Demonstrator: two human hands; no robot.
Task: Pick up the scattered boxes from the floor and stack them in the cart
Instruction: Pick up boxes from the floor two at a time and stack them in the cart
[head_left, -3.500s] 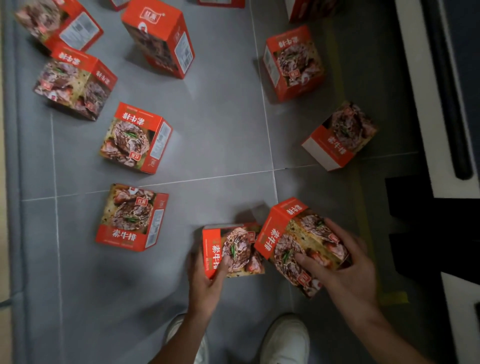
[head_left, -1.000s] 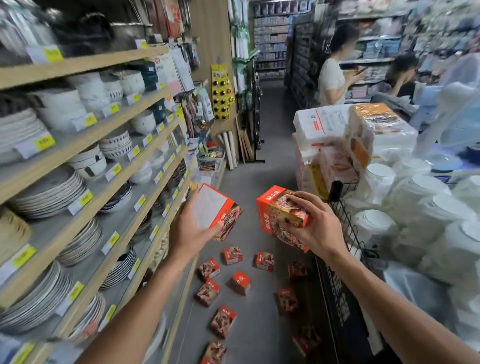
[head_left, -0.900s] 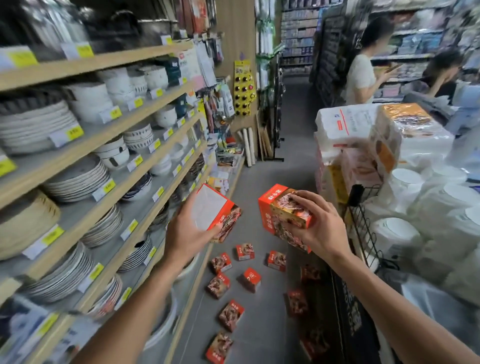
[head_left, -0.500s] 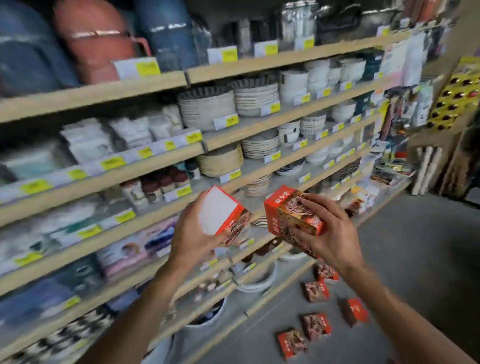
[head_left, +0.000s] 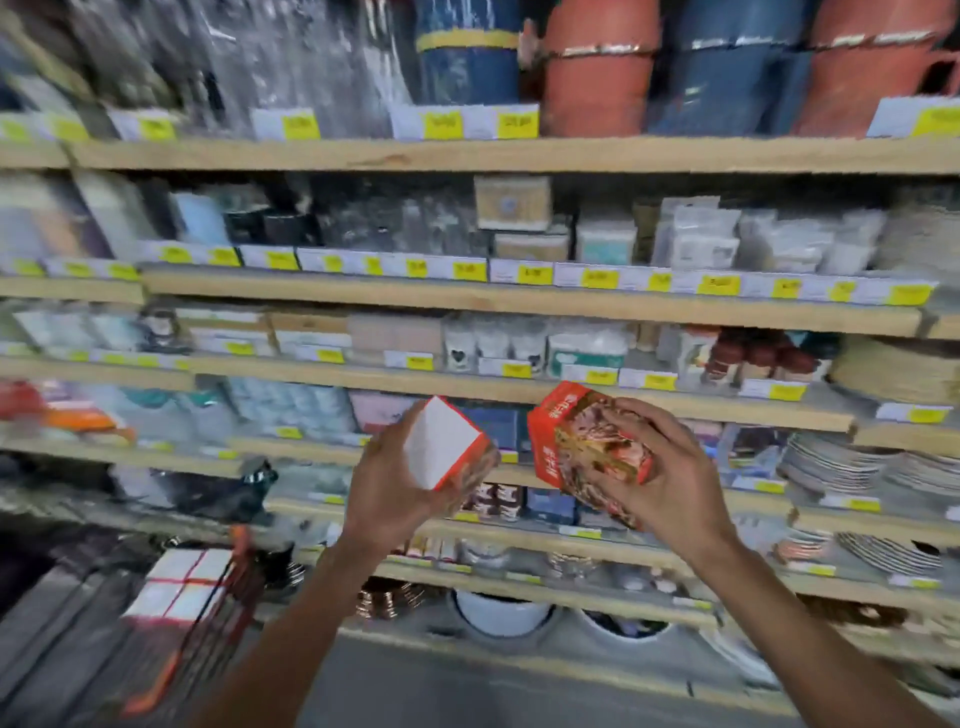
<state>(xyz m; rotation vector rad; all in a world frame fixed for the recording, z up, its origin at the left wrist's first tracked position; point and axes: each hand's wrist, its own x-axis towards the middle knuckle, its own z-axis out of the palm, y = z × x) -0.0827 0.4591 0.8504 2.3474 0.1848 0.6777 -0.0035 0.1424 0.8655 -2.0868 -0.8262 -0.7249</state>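
Observation:
My left hand (head_left: 387, 488) grips a red box (head_left: 445, 442) whose white end panel faces me. My right hand (head_left: 670, 480) grips a second red box (head_left: 582, 441) printed with a food picture, fingers curled over its top. Both boxes are at chest height in front of the store shelves, a short gap between them. At the lower left stands a cart (head_left: 208, 603) with red and dark bars, and white-topped boxes (head_left: 179, 584) sit inside it. The cart is blurred.
Long wooden shelves (head_left: 467, 304) with yellow price tags fill the view ahead, stocked with packaged goods, plates (head_left: 852, 462) at the right and bowls on the bottom row. Grey floor (head_left: 493, 686) lies below. Red and blue tubs (head_left: 597, 67) stand on the top shelf.
My view has swung left from the aisle and the boxes on the floor toward the shelves. The cart has come into sight at lower left. Both hands still hold their boxes.

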